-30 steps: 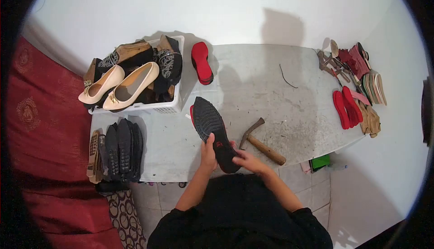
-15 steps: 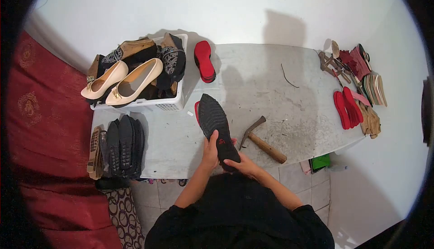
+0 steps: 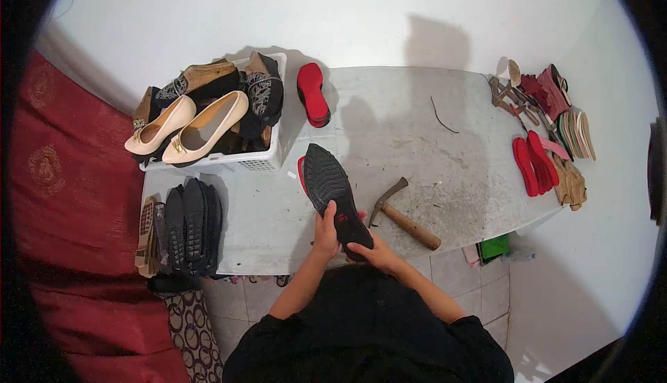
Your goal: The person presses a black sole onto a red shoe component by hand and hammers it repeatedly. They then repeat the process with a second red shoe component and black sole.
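Both of my hands grip a black shoe sole (image 3: 328,178) near the table's front edge, its ribbed underside facing up. Along its left side shows the edge of a red insole (image 3: 301,173). My left hand (image 3: 325,230) is closed on the sole's left side, thumb on top. Around the heel end my right hand (image 3: 375,249) is wrapped, thumb on top and some fingertips showing beyond the far edge. Just right of the sole lies a hammer (image 3: 410,226) with a wooden handle. A red insole piece (image 3: 314,94) lies farther back, on a darker layer.
At the back left, a white basket (image 3: 276,133) holds shoe lasts and cream shoes (image 3: 208,129). Black soles (image 3: 194,223) stand at the left front. Red insoles (image 3: 533,164), tools (image 3: 511,98) and material scraps (image 3: 573,136) lie at the right. A red curtain (image 3: 83,209) hangs left.
Almost nothing differs. The sole and both hands have shifted very slightly, with the heel end a little to the right; the grip stays the same.
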Action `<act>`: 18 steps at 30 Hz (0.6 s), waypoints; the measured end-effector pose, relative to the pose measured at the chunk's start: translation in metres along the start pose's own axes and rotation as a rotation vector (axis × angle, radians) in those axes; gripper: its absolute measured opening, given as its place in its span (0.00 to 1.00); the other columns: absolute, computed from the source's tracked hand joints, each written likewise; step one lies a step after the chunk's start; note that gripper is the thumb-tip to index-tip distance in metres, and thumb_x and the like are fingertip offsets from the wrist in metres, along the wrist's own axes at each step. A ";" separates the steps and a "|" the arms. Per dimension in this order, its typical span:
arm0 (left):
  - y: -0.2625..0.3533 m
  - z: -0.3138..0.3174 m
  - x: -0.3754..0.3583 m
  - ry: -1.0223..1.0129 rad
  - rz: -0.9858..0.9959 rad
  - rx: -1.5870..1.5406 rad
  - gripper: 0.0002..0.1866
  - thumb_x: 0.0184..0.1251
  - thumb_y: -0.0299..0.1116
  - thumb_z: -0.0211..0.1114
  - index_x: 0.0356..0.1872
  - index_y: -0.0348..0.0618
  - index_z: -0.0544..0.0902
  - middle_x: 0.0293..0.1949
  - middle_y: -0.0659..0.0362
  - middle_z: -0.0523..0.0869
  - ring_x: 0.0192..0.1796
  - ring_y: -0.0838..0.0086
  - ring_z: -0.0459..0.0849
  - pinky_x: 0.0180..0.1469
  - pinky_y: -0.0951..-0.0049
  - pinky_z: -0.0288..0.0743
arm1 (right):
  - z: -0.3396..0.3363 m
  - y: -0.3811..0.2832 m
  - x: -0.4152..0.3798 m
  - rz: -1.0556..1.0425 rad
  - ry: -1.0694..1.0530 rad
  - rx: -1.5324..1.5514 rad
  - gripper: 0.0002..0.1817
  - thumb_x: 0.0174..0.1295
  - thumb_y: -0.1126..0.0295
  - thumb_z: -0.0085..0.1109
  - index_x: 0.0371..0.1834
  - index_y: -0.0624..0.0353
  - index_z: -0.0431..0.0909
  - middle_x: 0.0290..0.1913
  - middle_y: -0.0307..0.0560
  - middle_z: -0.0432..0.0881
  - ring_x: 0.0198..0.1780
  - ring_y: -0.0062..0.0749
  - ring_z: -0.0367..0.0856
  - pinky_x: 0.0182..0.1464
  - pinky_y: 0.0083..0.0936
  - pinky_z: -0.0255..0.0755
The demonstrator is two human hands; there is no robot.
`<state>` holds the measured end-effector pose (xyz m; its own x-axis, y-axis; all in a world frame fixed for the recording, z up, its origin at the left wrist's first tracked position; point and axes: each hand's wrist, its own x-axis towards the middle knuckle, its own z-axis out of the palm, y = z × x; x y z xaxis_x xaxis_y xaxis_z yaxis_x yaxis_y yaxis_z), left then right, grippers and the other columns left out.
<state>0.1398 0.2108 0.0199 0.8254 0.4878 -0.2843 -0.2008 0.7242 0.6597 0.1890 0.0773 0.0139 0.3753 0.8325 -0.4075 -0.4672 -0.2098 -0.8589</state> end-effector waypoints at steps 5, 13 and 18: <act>-0.022 -0.013 0.017 0.359 0.673 0.476 0.25 0.67 0.43 0.54 0.57 0.46 0.53 0.49 0.47 0.71 0.47 0.60 0.74 0.47 0.65 0.75 | -0.011 0.006 0.004 -0.068 0.031 -0.127 0.24 0.57 0.63 0.63 0.53 0.61 0.69 0.39 0.39 0.77 0.39 0.21 0.74 0.42 0.21 0.69; 0.027 0.018 -0.015 0.472 0.954 1.718 0.21 0.58 0.41 0.64 0.54 0.51 0.75 0.52 0.50 0.68 0.54 0.58 0.66 0.54 0.59 0.63 | -0.011 0.004 0.002 -0.097 0.037 -0.139 0.23 0.57 0.68 0.62 0.53 0.60 0.66 0.34 0.38 0.75 0.34 0.19 0.75 0.35 0.18 0.70; 0.028 0.020 -0.011 0.381 0.915 1.763 0.22 0.58 0.42 0.63 0.53 0.46 0.76 0.49 0.51 0.73 0.52 0.57 0.70 0.54 0.57 0.63 | -0.014 0.011 0.003 -0.236 0.166 -0.308 0.26 0.56 0.60 0.63 0.54 0.61 0.68 0.40 0.46 0.79 0.38 0.27 0.77 0.38 0.23 0.71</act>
<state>0.1353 0.2162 0.0557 0.6211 0.5917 0.5139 0.4149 -0.8046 0.4249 0.1965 0.0702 -0.0007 0.5788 0.7878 -0.2108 -0.1009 -0.1874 -0.9771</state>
